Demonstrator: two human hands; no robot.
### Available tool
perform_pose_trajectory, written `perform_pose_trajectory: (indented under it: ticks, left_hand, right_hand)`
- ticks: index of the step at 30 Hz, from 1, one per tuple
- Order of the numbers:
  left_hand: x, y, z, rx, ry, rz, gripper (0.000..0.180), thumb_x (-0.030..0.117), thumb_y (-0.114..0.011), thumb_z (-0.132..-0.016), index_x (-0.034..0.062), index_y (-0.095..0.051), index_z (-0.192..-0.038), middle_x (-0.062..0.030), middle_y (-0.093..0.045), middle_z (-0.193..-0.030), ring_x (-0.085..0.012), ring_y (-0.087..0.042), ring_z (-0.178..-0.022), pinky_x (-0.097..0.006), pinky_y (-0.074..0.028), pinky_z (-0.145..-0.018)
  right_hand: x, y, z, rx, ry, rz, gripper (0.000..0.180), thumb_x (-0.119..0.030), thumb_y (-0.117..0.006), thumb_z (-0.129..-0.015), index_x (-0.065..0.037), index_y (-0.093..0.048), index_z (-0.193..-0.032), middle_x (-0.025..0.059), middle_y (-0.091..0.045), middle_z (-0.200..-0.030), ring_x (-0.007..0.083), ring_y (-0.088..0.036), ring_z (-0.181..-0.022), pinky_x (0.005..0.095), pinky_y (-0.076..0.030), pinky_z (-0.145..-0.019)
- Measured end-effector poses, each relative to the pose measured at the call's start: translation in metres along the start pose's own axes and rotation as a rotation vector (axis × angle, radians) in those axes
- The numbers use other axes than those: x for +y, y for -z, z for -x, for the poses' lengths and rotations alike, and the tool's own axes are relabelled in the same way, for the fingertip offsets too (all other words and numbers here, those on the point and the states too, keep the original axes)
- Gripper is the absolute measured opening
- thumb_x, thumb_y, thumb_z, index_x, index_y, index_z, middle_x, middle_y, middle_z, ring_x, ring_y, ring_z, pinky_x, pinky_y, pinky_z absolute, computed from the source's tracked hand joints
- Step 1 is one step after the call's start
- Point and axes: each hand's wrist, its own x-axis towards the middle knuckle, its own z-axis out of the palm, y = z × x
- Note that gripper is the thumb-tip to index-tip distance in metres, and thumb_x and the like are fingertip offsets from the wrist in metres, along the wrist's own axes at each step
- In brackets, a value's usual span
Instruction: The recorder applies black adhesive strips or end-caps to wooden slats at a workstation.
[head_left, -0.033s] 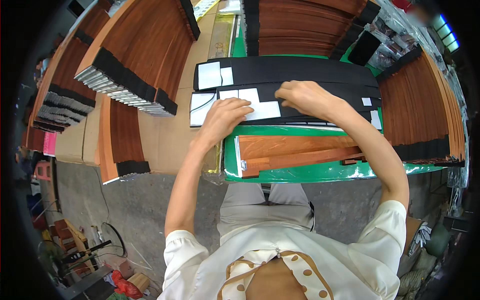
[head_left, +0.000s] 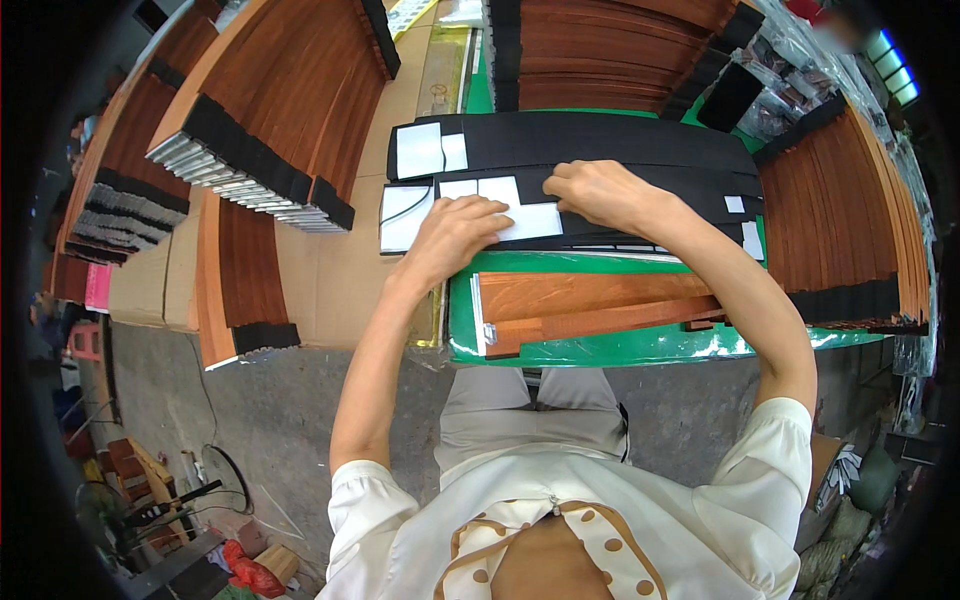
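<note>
My left hand point(head_left: 455, 235) lies over white rectangular pieces point(head_left: 532, 222) on a black sheet point(head_left: 655, 200), its fingers stretched toward the right. Just right of it, above the same sheet, my right hand point(head_left: 605, 192) has its fingers curled into a pinch. Whatever may be between those fingertips is hidden. Behind lies another black sheet point(head_left: 590, 142), bearing a white patch point(head_left: 418, 150) at its left end. Nearer me, reddish-brown wooden boards point(head_left: 585, 300) rest on the green table surface point(head_left: 610, 347).
Stacked brown boards with black-wrapped ends stand at the left point(head_left: 290, 110), the back point(head_left: 615, 55) and the right point(head_left: 835, 205). A black phone-like slab point(head_left: 730, 97) leans near clear plastic packets point(head_left: 785, 85). Brown cardboard point(head_left: 325, 285) covers the surface left of the green.
My right hand has shifted slightly left, closer to my left hand. My left hand has slid a little to the right over the white pieces.
</note>
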Motion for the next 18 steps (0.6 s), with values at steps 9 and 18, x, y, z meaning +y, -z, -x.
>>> perform_pose_trajectory:
  ticks: [9, 18]
  left_hand:
    - [-0.008, -0.023, -0.002, -0.089, 0.019, -0.080, 0.028, 0.019, -0.065, -0.078, 0.0159, -0.067, -0.105, 0.0012, -0.061, -0.115, -0.0198, -0.053, -0.109, -0.037, -0.040, -0.092]
    - [-0.009, -0.026, -0.002, -0.039, 0.042, -0.055, 0.026, 0.019, -0.065, -0.078, 0.0160, -0.068, -0.104, 0.0014, -0.063, -0.114, -0.0194, -0.055, -0.108, -0.036, -0.040, -0.093]
  right_hand:
    - [0.021, -0.053, -0.035, 0.019, 0.201, 0.255, 0.011, -0.004, -0.060, -0.073, 0.004, -0.060, -0.081, 0.0168, -0.063, -0.079, 0.0282, -0.066, -0.076, 0.0353, -0.056, -0.063]
    - [0.028, -0.049, -0.034, 0.083, 0.272, 0.235, 0.010, -0.005, -0.060, -0.072, 0.004, -0.059, -0.076, 0.0164, -0.063, -0.074, 0.0292, -0.065, -0.071, 0.0359, -0.055, -0.062]
